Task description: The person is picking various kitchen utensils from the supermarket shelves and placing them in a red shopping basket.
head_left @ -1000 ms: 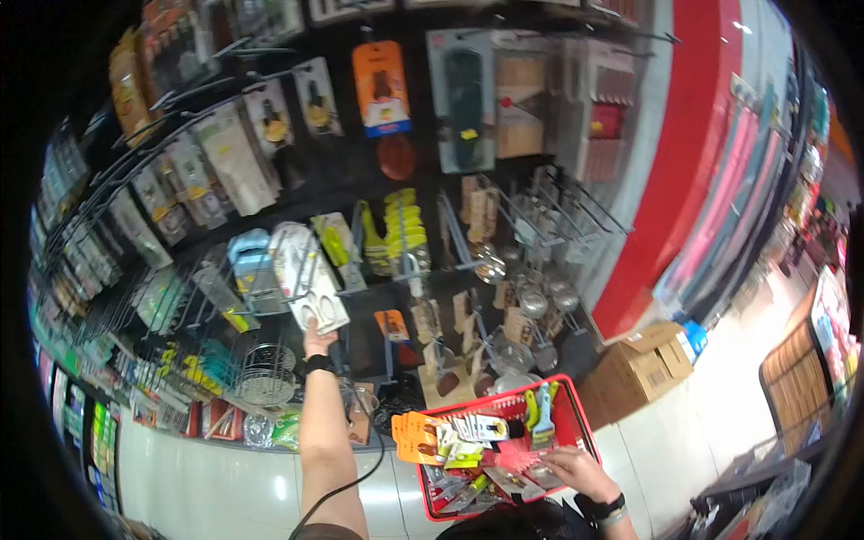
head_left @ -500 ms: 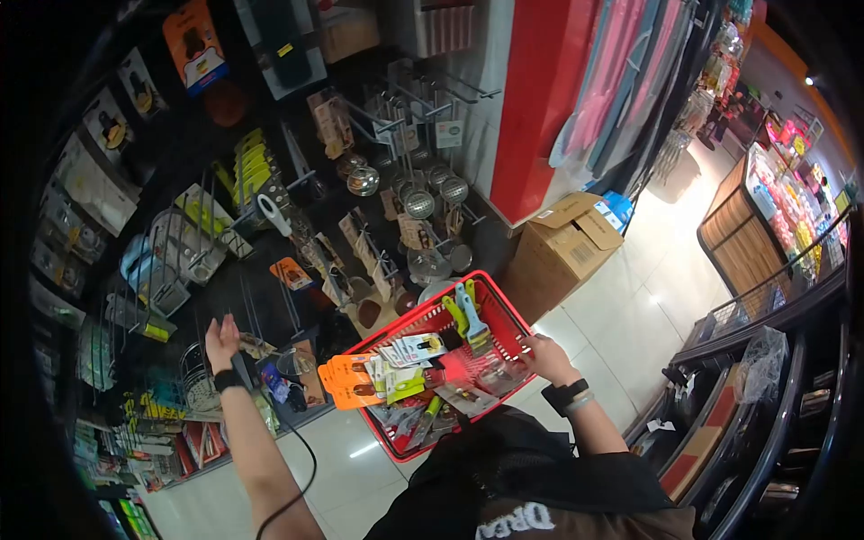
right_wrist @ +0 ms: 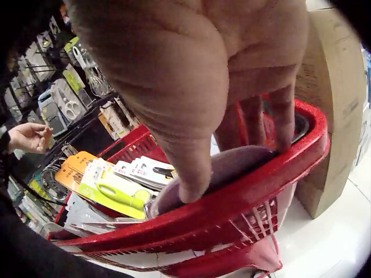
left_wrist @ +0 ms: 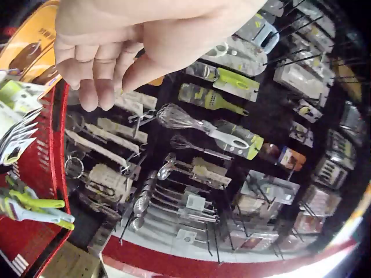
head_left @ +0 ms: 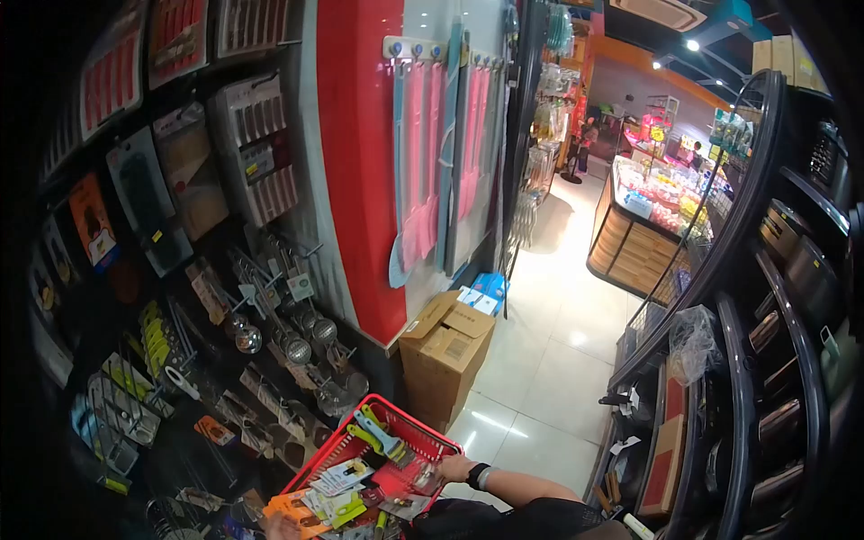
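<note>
My right hand (head_left: 456,469) grips the rim of a red shopping basket (right_wrist: 249,202) at its right side, with thumb and fingers over the edge. Packaged kitchen tools fill the basket: orange cards (right_wrist: 75,168), a lime-green tool on a card (right_wrist: 122,197), white cards (head_left: 342,475), and brushes with green and blue handles (head_left: 382,441). Low at the basket's left side, beside the orange cards, is my left hand (head_left: 283,526). In the left wrist view its fingers bend loosely and hold nothing. Behind it hang whisks (left_wrist: 179,119) and other utensils.
A cardboard box (head_left: 445,360) stands on the floor beyond the basket, by a red column (head_left: 364,180). Hanging ladles and strainers (head_left: 301,337) line the left wall. Dark shelves with pans (head_left: 765,333) are on the right; a wood-panelled counter (head_left: 630,234) stands farther off.
My left hand has left the hanging white package with scissors and come down beside the basket. The head view has swung right, towards the aisle. My right hand stays at the basket.
</note>
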The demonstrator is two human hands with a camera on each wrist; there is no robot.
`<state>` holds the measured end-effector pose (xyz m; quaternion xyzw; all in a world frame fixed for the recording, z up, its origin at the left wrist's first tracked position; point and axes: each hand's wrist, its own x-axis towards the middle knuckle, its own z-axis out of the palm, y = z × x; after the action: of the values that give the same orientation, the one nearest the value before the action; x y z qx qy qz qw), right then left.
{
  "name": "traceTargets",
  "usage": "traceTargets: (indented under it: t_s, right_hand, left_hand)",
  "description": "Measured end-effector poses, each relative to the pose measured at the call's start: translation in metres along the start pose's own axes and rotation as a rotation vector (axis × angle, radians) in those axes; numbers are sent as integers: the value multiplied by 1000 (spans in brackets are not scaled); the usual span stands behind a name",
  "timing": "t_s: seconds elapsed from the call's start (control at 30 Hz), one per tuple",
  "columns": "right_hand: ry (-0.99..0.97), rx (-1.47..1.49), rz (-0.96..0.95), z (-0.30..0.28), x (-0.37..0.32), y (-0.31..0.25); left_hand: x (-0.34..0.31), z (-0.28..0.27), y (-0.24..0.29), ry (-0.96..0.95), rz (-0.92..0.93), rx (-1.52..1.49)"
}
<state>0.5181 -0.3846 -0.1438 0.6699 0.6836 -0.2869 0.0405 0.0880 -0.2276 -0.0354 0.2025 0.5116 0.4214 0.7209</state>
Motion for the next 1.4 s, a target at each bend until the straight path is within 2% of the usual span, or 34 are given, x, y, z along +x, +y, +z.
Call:
traceTargets:
  t_s: [0.03,0.1,0.13,0.2,0.23,0.27,0.3,0.33,0.37,0.4,0.47,0.53,0.57,0.67,0.73,0.77,0.8,0.83,0.9,0.97,1.0,1.1,1.17,1.23,1.3,1.37,1.4]
  right_hand:
    - [56,18,-66,-2,-4,2]
    - [90,12,-98,-1,-1,5]
    - [116,8,-133,2,3,8]
    - [167,44,-159,5,16,18]
    - [208,82,-191,-4,17,15]
    - [266,123,-283,-15,17,16]
    - [272,123,-282,-29,14,14]
    - [361,103,-340,-42,12,10]
    - [451,83,-397,-55,9,7]
    - [567,234,-510,-81,-2,-8]
    - [534,192,-559,-126,-19,-28]
    - [545,148,-575,-176,-45,-56]
    - [553,235,-631,-197,-56,-72]
    - [542,404,-754,-244,-87,-108]
    - [552,490,-924,-256,-84,-122]
    - [515,551,-959,-259,-82,-127]
    - [445,568,-986,-263,-82,-133]
    - [364,583,-1017,-267,-79,-138]
    - [329,593,-1068,-268,-69,-148]
    - [496,368,-1074,-273,-56,-156]
    - [533,330,-977,-275,-54,-164]
    - [579,347,-710,-261,-39,-180]
    - [544,346,-698,-252,-30,-186]
    - [509,404,-730,-239,-24,-195]
    - [325,407,-836,-227,-15,-195]
    - [256,405,-864,-213,-9,-199]
    - [217,413,-865,-207,-9,-201]
  left_hand:
    - [15,-16,-16,-98,-56,-25]
    - [49,-39,-42,-174,-161,2]
    - [54,-38,-47,-183,-158,4]
    - [63,-34,-55,-356,-125,59]
    - [71,-35,-63,-363,-122,62]
    - [79,-37,-72,-355,5,268]
    - [84,-38,-77,-342,134,472]
    - [82,-27,-76,-261,-24,424]
    - [78,-17,-74,-263,-23,426]
    - [73,-7,-73,-255,-65,449]
    - [64,15,-74,-266,-115,478]
    - [54,39,-80,-378,-81,472]
    - [40,62,-80,-396,-90,475]
    - [-57,174,-48,-373,-339,434]
    - [-101,196,-20,-286,-463,354]
    - [-22,116,-53,-697,-525,218]
    - [-53,135,-9,-701,-761,-137]
    - [-48,111,-19,-654,-697,-190]
    - [-20,66,-56,-454,-459,-217]
    - [-14,31,-65,-456,-472,-435]
    - [-13,15,-68,-406,-362,-410]
    - [-54,9,-26,-188,39,-374]
    - [-52,-21,-19,-131,267,-480]
    - [-68,-33,5,-60,368,-612]
    - [-82,-48,23,46,558,-645]
    - [-80,-78,35,160,728,-657]
    - [-89,-76,50,197,808,-664]
